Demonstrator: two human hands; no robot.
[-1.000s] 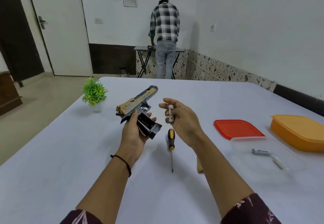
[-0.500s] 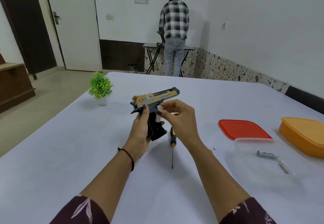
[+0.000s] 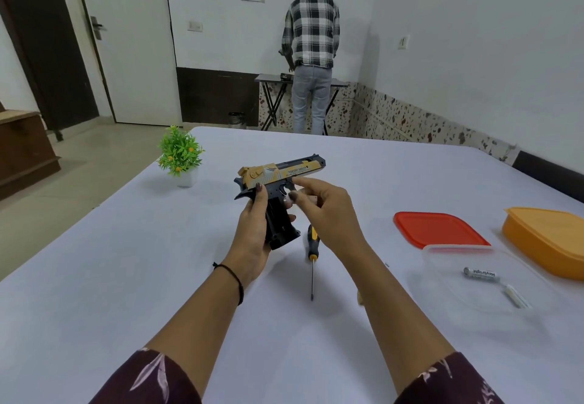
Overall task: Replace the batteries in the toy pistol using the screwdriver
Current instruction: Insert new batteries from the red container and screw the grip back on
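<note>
Above the table [image 3: 126,277], grips toy pistol [image 3: 284,171] by handle in left hand [image 3: 252,233]. Pinches blurred pale piece [image 3: 288,203] beside trigger with right hand [image 3: 328,214], over the flat-lying screwdriver [image 3: 312,256]

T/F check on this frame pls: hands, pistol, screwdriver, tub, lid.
1. The left hand holds the pistol. True.
2. The right hand holds the screwdriver. False: it pinches a battery at the pistol's grip; the screwdriver lies on the table.
3. A labelled battery lies in the clear tub. True.
4. The red lid sits on the orange box. False: it lies flat on the table, apart from the box.
</note>
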